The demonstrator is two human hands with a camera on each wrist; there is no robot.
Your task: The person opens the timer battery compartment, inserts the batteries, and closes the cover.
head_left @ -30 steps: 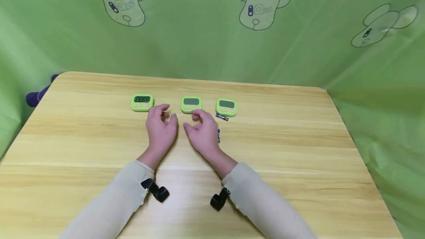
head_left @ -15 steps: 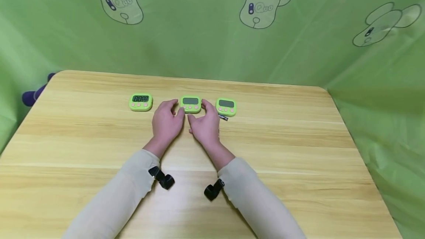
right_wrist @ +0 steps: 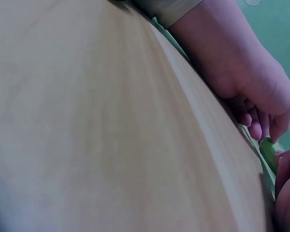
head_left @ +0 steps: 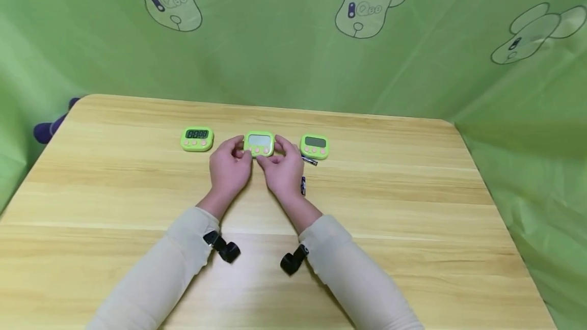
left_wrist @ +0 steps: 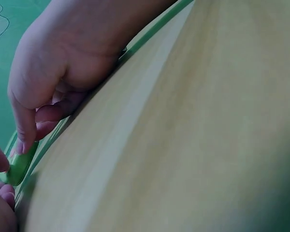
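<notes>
A green kitchen timer [head_left: 259, 139] with pink buttons is held between both hands at the middle of the far table half, its screen pale with glare. My left hand [head_left: 230, 169] pinches its left end, thumb on the near edge by the buttons. At the opposite end my right hand [head_left: 284, 171] grips it the same way, thumb along the near edge. Both wrist views show the timer [left_wrist: 20, 166] edge-on, with fingertips of the two hands on it. The back of the timer and the fingers behind it are hidden in the head view.
Left of the hands lies a second green timer [head_left: 197, 139] with digits on its display. A third timer [head_left: 314, 146], its screen blank, is to the right. One battery [head_left: 310, 160] lies just below it, another battery [head_left: 303, 186] beside my right hand. Green curtains surround the wooden table [head_left: 412, 208].
Both hands have moved in to the middle timer and taken hold of its ends. The timer has shifted slightly left and tilted, and its screen has turned from dark to pale.
</notes>
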